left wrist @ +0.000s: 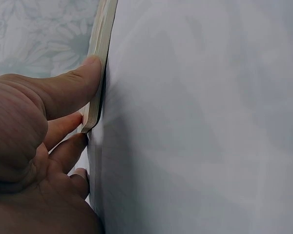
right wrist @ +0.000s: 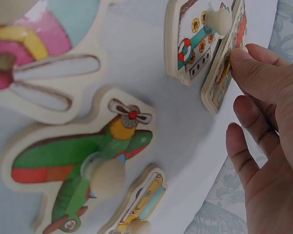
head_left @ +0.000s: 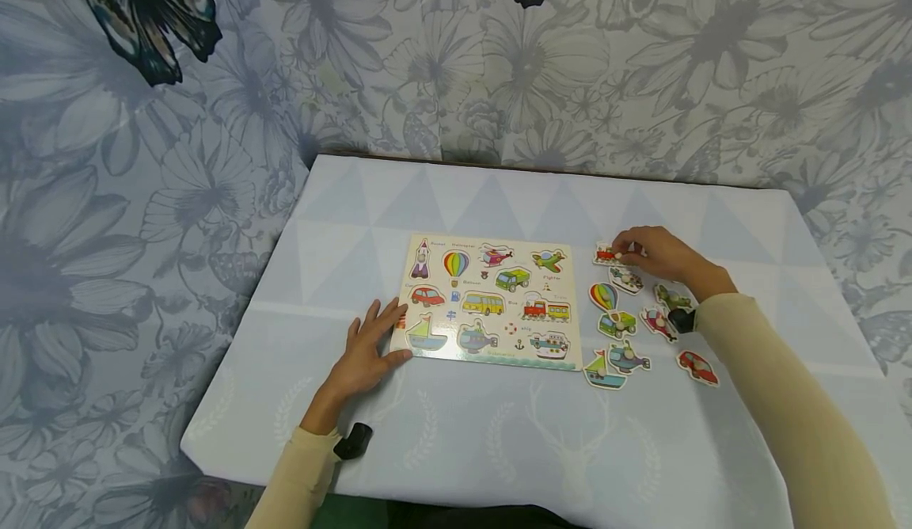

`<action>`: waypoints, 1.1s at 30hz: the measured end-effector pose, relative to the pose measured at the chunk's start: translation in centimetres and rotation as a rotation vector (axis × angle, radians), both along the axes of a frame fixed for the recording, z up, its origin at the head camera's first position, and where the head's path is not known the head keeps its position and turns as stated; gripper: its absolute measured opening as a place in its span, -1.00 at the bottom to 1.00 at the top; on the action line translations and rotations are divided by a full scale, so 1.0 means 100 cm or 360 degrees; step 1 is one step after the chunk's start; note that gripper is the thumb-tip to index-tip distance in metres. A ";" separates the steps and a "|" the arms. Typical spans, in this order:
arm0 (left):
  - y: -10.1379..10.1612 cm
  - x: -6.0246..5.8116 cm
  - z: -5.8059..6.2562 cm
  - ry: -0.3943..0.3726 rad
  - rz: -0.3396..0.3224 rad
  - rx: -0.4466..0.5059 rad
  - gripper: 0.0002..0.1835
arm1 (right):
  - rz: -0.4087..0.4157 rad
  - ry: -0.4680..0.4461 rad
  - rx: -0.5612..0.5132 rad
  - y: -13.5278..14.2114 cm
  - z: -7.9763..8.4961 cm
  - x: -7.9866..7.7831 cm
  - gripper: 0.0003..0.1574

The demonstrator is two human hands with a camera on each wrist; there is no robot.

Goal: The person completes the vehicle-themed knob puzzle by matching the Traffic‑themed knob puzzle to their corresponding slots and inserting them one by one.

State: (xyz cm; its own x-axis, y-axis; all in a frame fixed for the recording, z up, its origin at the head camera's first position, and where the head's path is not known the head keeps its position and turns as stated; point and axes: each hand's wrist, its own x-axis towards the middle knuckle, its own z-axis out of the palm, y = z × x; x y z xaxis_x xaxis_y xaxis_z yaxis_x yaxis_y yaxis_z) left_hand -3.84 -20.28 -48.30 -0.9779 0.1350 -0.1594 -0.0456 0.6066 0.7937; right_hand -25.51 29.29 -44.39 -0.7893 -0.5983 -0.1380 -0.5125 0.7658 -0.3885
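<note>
A wooden puzzle board (head_left: 459,331) printed with vehicles lies flat on the table. My left hand (head_left: 368,351) rests at its near left corner, thumb along the near edge and fingers by the left side. The board's edge (left wrist: 101,58) shows beside the thumb in the left wrist view. Beyond the board's right side, my right hand (head_left: 659,253) pinches the train piece (head_left: 605,254) by its knob. That train piece (right wrist: 217,87) stands tilted beside the ship piece (right wrist: 198,36) in the right wrist view.
Loose knobbed pieces lie right of the board: balloon (head_left: 603,297), green truck (head_left: 617,324), sailboat (head_left: 605,374), submarine (head_left: 628,357), helicopter (head_left: 657,324), red car (head_left: 698,368). Below my right wrist lie the green plane (right wrist: 73,168) and yellow bus (right wrist: 144,200). A patterned wall (head_left: 534,93) stands behind the table.
</note>
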 end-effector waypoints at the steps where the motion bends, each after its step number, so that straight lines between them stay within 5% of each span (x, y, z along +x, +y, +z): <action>1: 0.000 0.000 0.000 0.0000 0.0001 0.0002 -0.14 | -0.0003 0.0003 -0.0003 0.000 0.000 0.000 -0.80; 33: -0.001 0.001 -0.002 0.0070 -0.0012 0.0006 -0.15 | 0.0184 -0.0019 0.0026 -0.032 0.020 0.012 -0.78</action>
State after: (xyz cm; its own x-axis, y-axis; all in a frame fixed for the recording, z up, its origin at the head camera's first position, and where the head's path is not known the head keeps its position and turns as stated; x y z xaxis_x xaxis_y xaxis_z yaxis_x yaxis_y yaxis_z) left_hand -3.75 -20.41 -48.54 -0.9830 0.1429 -0.1156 -0.0059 0.6040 0.7969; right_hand -24.31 26.04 -42.37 -0.7135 -0.6829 -0.1571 -0.5933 0.7080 -0.3830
